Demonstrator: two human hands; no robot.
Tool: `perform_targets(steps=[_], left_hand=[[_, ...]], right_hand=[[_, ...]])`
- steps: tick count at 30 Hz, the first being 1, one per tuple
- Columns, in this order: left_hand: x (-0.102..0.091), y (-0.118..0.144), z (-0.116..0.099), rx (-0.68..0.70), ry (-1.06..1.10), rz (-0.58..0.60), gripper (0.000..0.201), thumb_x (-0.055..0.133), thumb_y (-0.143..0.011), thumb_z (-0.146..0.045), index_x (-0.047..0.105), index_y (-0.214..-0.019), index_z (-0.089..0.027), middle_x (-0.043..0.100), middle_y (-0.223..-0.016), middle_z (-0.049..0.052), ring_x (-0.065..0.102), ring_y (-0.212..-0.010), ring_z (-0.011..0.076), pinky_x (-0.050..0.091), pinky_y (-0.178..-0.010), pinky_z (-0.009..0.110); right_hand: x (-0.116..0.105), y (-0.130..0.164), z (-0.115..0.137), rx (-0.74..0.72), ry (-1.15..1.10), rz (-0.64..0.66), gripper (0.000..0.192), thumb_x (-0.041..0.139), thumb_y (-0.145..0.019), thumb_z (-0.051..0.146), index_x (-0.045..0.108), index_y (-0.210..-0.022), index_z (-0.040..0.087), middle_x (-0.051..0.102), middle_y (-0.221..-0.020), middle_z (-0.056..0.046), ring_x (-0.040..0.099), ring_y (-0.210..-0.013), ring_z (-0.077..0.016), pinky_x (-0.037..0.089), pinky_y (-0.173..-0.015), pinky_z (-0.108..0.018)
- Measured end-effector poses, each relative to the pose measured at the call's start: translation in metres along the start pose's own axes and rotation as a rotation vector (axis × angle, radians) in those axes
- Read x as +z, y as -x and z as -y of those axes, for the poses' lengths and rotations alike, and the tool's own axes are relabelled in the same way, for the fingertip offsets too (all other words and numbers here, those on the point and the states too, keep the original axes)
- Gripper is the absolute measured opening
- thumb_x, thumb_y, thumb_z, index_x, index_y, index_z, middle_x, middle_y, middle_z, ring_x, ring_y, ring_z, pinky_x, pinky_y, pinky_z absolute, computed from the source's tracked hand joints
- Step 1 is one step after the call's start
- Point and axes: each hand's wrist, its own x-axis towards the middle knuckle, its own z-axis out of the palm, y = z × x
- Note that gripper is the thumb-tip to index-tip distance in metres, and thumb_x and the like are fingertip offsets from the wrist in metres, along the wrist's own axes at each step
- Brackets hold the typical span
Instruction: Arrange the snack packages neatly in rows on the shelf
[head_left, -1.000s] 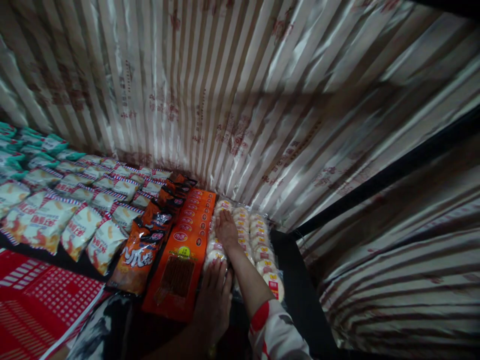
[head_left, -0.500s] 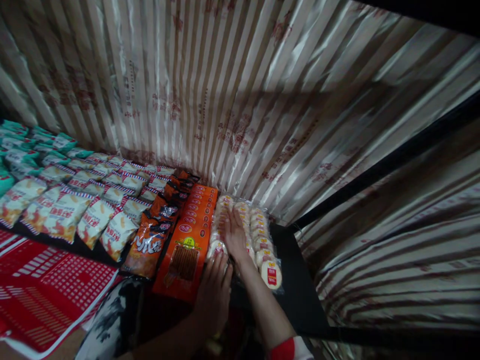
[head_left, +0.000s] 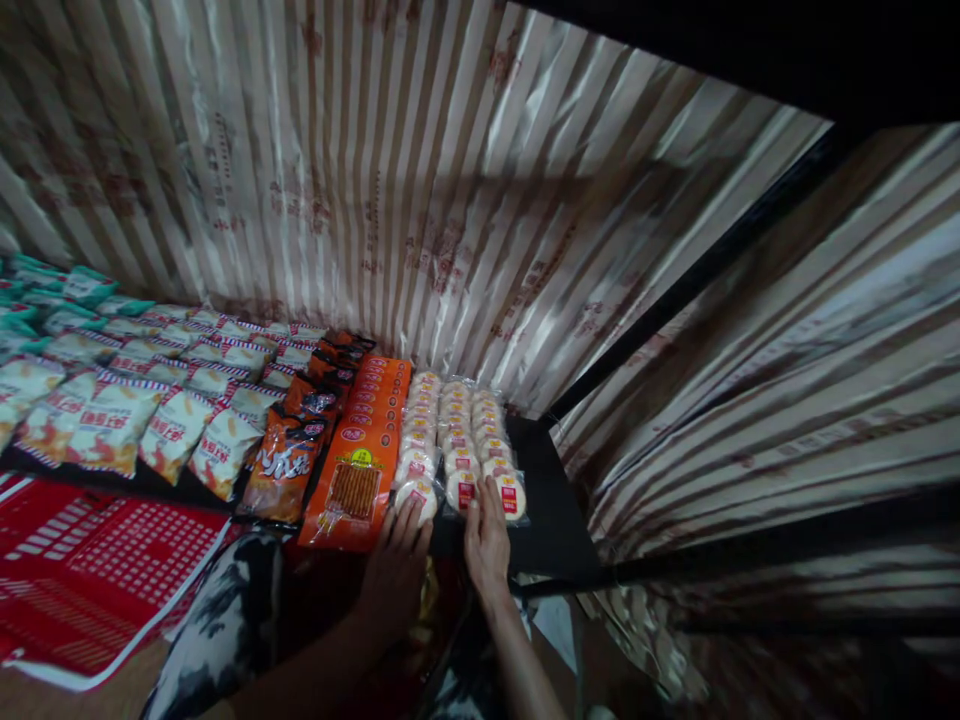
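Observation:
Three rows of round white crackers in clear wrappers lie overlapped on the black shelf [head_left: 551, 510]. My left hand [head_left: 397, 555] rests its outstretched fingers on the front of the left cracker row [head_left: 418, 430]. At the front, my right hand [head_left: 487, 545] has its fingers extended, touching between the middle cracker row [head_left: 456, 430] and the right cracker row [head_left: 491, 430]. Neither hand grips anything. Just left of the crackers, orange snack packs [head_left: 352, 490] with a window of brown sticks are stacked in an overlapping row.
Orange-and-black snack bags [head_left: 281, 465], white snack bags [head_left: 109, 420] and teal bags [head_left: 86, 285] fill the shelf leftward. A red plastic basket [head_left: 112, 570] stands at the lower left. Striped foil sheeting [head_left: 337, 200] backs the shelf, and a black metal bar [head_left: 675, 270] slants at right.
My right hand has drawn back from the top of the cracker rows to their front edge. The left hand stays at the left row's front. The view has shifted right.

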Motion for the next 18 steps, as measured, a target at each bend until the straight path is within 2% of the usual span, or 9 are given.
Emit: perform_targets(steps=[5, 8, 12, 18], left_hand=[[0.002, 0.0, -0.001, -0.004, -0.018, 0.058, 0.046, 0.045, -0.085, -0.019, 0.049, -0.13, -0.013, 0.047, -0.14, 0.014, 0.04, -0.132, 0.0272, 0.033, -0.107, 0.043], [0.005, -0.001, 0.0, -0.016, -0.014, 0.065, 0.045, 0.044, -0.086, -0.02, 0.048, -0.13, -0.013, 0.047, -0.14, 0.015, 0.042, -0.131, 0.0267, 0.037, -0.105, 0.042], [0.013, 0.003, 0.001, -0.035, -0.002, 0.06, 0.048, 0.044, -0.086, -0.021, 0.045, -0.134, -0.013, 0.044, -0.142, 0.016, 0.038, -0.134, 0.0267, 0.037, -0.105, 0.043], [0.028, 0.0, -0.002, -0.023, -0.019, 0.011, 0.047, 0.042, -0.085, -0.016, 0.046, -0.131, -0.008, 0.048, -0.139, 0.018, 0.04, -0.133, 0.0274, 0.039, -0.104, 0.045]], right_hand=[[0.002, 0.019, 0.002, -0.047, -0.028, -0.004, 0.051, 0.03, -0.094, 0.039, 0.051, -0.13, 0.011, 0.046, -0.14, -0.017, 0.037, -0.134, -0.024, 0.034, -0.108, -0.049], [0.008, 0.026, 0.009, -0.079, -0.049, 0.04, 0.049, 0.03, -0.094, 0.036, 0.052, -0.129, 0.01, 0.047, -0.139, -0.016, 0.039, -0.133, -0.0231, 0.035, -0.108, -0.048], [0.02, 0.031, 0.016, -0.071, -0.071, 0.1, 0.048, 0.031, -0.093, 0.034, 0.056, -0.125, 0.011, 0.052, -0.136, -0.016, 0.045, -0.129, -0.0229, 0.038, -0.107, -0.046], [0.034, 0.026, 0.026, -0.067, -0.099, 0.163, 0.048, 0.031, -0.091, 0.029, 0.059, -0.122, 0.007, 0.053, -0.133, -0.019, 0.049, -0.126, -0.0239, 0.041, -0.105, -0.045]])
